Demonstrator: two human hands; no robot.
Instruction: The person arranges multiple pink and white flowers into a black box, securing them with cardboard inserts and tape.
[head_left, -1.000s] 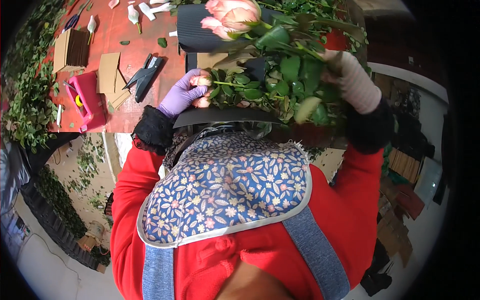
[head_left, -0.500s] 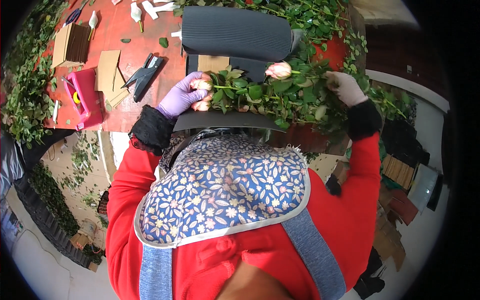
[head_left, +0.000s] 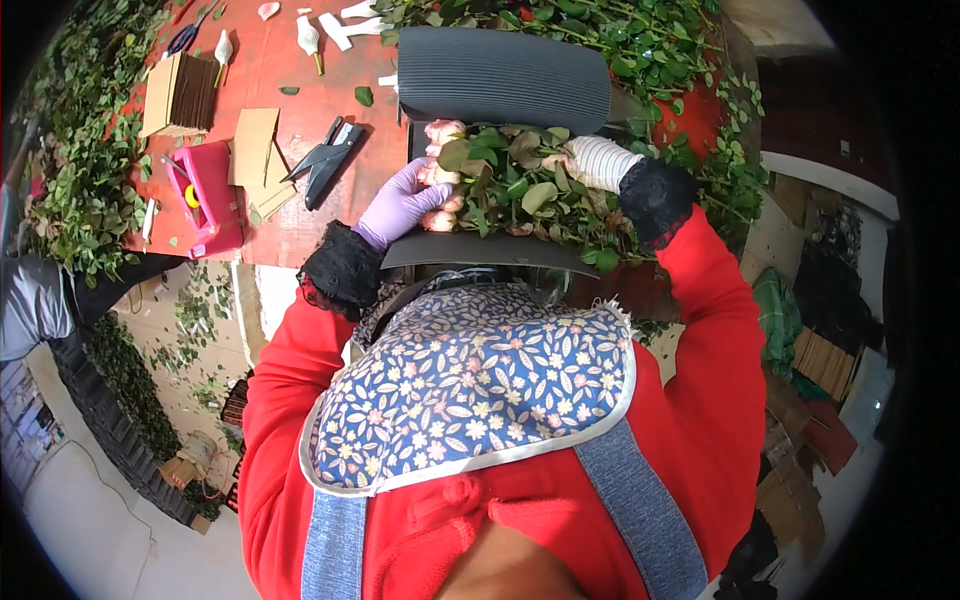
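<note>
Several pink roses (head_left: 442,132) lie side by side on dark corrugated sheeting, heads to the left and leafy stems (head_left: 520,190) to the right. My left hand (head_left: 403,207), in a purple glove, is closed around the lower rose heads, its fingers curled over their left side. My right hand (head_left: 600,163), in a pale striped glove, grips among the leaves and stems on the upper right of the bunch; its fingertips are partly hidden by foliage. A rolled part of the dark corrugated sheet (head_left: 505,78) rests just beyond the flowers, and its near flap (head_left: 490,252) sticks out toward me.
On the red table (head_left: 300,235) to the left are a black stapler (head_left: 330,165), a pink tape dispenser (head_left: 208,200), cardboard pieces (head_left: 257,150) and a cardboard stack (head_left: 180,95). White-wrapped buds (head_left: 309,40) lie farther off. Cut foliage (head_left: 660,50) heaps at the back and right.
My right hand has moved left and inward over the stems. The separate rose on the right now lies with the other heads on the left. My left hand stays at the heads.
</note>
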